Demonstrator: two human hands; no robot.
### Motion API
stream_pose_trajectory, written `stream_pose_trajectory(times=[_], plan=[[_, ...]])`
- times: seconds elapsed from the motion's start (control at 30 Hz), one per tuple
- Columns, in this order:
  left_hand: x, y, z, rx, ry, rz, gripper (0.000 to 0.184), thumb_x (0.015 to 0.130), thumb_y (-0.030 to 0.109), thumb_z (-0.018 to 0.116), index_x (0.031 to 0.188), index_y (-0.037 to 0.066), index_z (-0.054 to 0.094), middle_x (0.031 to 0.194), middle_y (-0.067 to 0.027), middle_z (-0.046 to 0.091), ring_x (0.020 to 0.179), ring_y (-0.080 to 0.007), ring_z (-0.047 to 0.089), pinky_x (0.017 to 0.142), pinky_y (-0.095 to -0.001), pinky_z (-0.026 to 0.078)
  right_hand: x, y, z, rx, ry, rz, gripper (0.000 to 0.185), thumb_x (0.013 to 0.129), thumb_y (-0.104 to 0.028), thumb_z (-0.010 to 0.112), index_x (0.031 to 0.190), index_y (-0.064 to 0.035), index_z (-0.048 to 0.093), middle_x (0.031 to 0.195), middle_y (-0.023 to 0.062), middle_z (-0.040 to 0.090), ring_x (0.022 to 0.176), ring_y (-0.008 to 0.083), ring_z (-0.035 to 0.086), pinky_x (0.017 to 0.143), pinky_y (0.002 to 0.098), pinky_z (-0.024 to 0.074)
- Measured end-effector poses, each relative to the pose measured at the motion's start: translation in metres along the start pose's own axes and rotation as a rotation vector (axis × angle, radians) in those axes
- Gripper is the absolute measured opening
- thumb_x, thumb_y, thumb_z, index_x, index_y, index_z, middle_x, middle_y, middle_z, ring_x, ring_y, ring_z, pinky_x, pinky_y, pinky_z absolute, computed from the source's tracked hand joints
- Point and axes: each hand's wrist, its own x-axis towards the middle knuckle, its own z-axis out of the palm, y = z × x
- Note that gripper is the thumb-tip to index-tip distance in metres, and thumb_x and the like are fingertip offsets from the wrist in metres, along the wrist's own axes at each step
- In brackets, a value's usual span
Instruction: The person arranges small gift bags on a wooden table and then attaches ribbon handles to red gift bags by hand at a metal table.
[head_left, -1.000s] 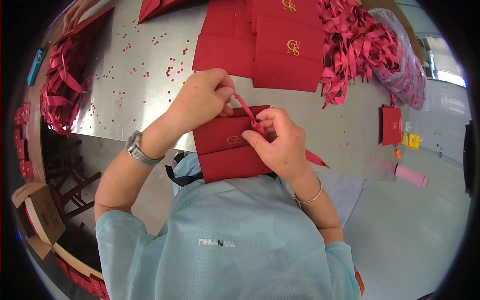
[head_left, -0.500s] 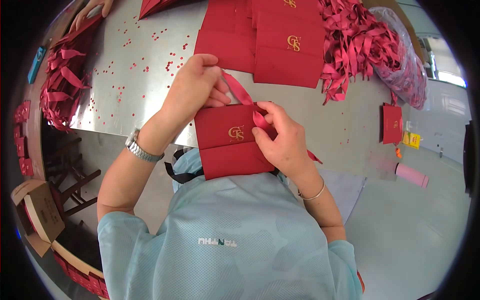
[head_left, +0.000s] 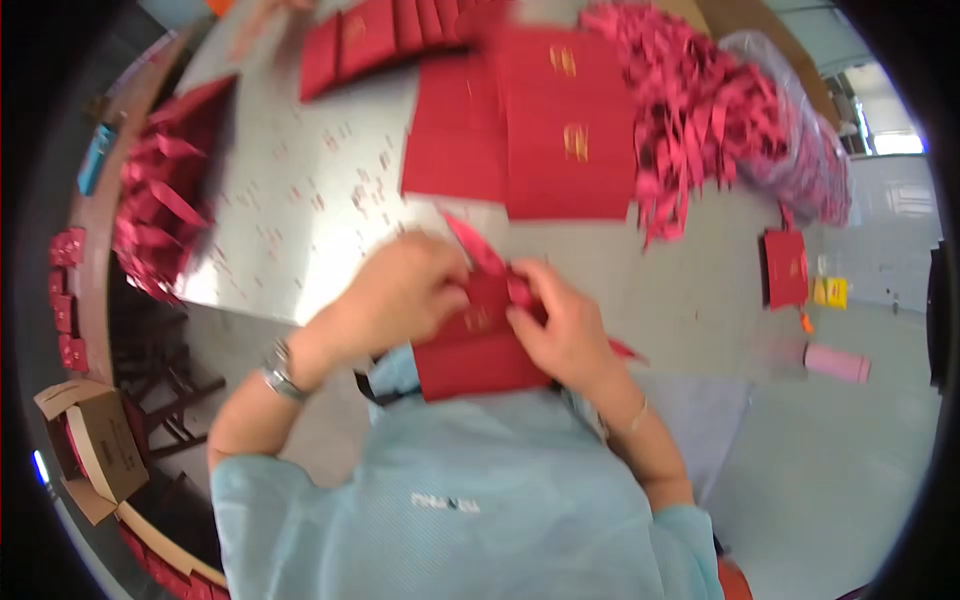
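A red paper bag (head_left: 480,365) with a gold logo lies against the body at the table's near edge. On its right side my right hand (head_left: 568,325) pinches a red ribbon (head_left: 478,242) at the bag's upper edge; one ribbon end sticks up and left, another shows to the right of the wrist. My left hand (head_left: 415,285), blurred, has its fingers curled at the bag's upper left. Whether it grips the bag is unclear. More flat red bags (head_left: 570,130) lie beyond the hands, beside a heap of red ribbons (head_left: 690,110).
Ribboned bags (head_left: 165,200) lie at the table's left, with another person's blurred hand (head_left: 265,20) behind. A row of red bags (head_left: 375,40) stands at the back. On the right are a small red bag (head_left: 786,268) and a pink bottle (head_left: 837,362). An open carton (head_left: 105,440) stands lower left.
The view has shifted, so the table sits lower in it. My left hand has come down from the ribbon's free end to the bag's upper left, its fingers more curled. My right hand keeps its pinch.
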Motion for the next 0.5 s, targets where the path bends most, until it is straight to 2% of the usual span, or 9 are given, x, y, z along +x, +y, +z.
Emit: stream_pose_trajectory(times=[0.1, 0.23, 0.27, 0.3, 0.37, 0.4, 0.43, 0.5], plan=[[0.001, 0.007, -0.001, 0.031, 0.013, 0.179, 0.015, 0.071, 0.008, 0.071, 0.083, 0.006, 0.061, 0.082, -0.0130, 0.061, 0.083, -0.0339, 0.057, 0.075, -0.0432, 0.049, 0.003, -0.005, -0.006, -0.007, 0.041, -0.068, 0.039, 0.080, -0.015, 0.070, 0.115, -0.0075, 0.056, 0.090, 0.0162, 0.065, 0.083, 0.0361, 0.065, 0.070, 0.0432, 0.0523], [0.001, 0.034, -0.013, 0.031, 0.021, 0.227, 0.015, 0.073, 0.006, 0.070, 0.084, 0.007, 0.061, 0.082, -0.0110, 0.061, 0.085, -0.0317, 0.057, 0.076, -0.0415, 0.049, 0.023, -0.029, -0.058, -0.152, 0.136, -0.203, 0.025, 0.078, -0.020, 0.073, 0.099, -0.0080, 0.065, 0.082, 0.0117, 0.064, 0.074, 0.0323, 0.064, 0.063, 0.0393, 0.0514], [0.000, 0.039, -0.014, 0.042, 0.004, 0.242, 0.015, 0.073, 0.006, 0.070, 0.085, 0.007, 0.061, 0.082, -0.0104, 0.062, 0.086, -0.0313, 0.057, 0.076, -0.0413, 0.049, 0.032, -0.044, -0.069, -0.098, 0.153, -0.151, 0.014, 0.081, -0.018, 0.068, 0.090, -0.0076, 0.065, 0.081, 0.0120, 0.064, 0.072, 0.0329, 0.063, 0.063, 0.0403, 0.0505], [-0.002, 0.045, -0.014, 0.082, -0.001, 0.278, 0.014, 0.073, 0.007, 0.070, 0.084, 0.007, 0.061, 0.081, -0.0098, 0.061, 0.085, -0.0304, 0.057, 0.076, -0.0409, 0.048, 0.042, -0.043, -0.066, -0.094, 0.171, -0.168, 0.014, 0.081, -0.018, 0.068, 0.090, -0.0076, 0.065, 0.081, 0.0120, 0.064, 0.072, 0.0329, 0.063, 0.063, 0.0403, 0.0505], [-0.003, 0.052, -0.010, 0.200, 0.023, 0.360, 0.014, 0.073, 0.009, 0.070, 0.083, 0.006, 0.060, 0.081, -0.0095, 0.061, 0.084, -0.0289, 0.057, 0.075, -0.0400, 0.048, 0.063, -0.031, -0.058, -0.186, -0.209, -0.503, 0.019, 0.079, -0.013, 0.066, 0.097, -0.0054, 0.064, 0.081, 0.0144, 0.063, 0.074, 0.0328, 0.063, 0.067, 0.0392, 0.0505], [-0.005, 0.057, -0.011, 0.220, 0.033, 0.390, 0.015, 0.073, 0.011, 0.071, 0.081, 0.006, 0.060, 0.081, -0.0088, 0.061, 0.082, -0.0274, 0.057, 0.074, -0.0383, 0.048, 0.067, -0.034, -0.055, -0.159, -0.466, -0.374, 0.012, 0.082, -0.016, 0.059, 0.085, -0.0044, 0.062, 0.081, 0.0153, 0.064, 0.076, 0.0363, 0.063, 0.067, 0.0447, 0.0492], [-0.006, 0.058, -0.011, 0.229, 0.035, 0.410, 0.015, 0.073, 0.011, 0.071, 0.081, 0.006, 0.060, 0.081, -0.0088, 0.061, 0.082, -0.0274, 0.057, 0.074, -0.0383, 0.048, 0.070, -0.036, -0.054, -0.170, -0.447, -0.375, 0.012, 0.082, -0.016, 0.059, 0.085, -0.0044, 0.062, 0.081, 0.0153, 0.064, 0.076, 0.0363, 0.063, 0.067, 0.0447, 0.0492], [-0.009, 0.057, -0.010, 0.225, 0.061, 0.369, 0.015, 0.073, 0.010, 0.071, 0.081, 0.007, 0.060, 0.081, -0.0077, 0.060, 0.080, -0.0266, 0.056, 0.073, -0.0367, 0.048, 0.074, -0.037, -0.052, -0.086, -0.682, -0.324, 0.014, 0.081, -0.017, 0.059, 0.086, -0.0044, 0.062, 0.081, 0.0164, 0.065, 0.078, 0.0368, 0.063, 0.068, 0.0449, 0.0492]])
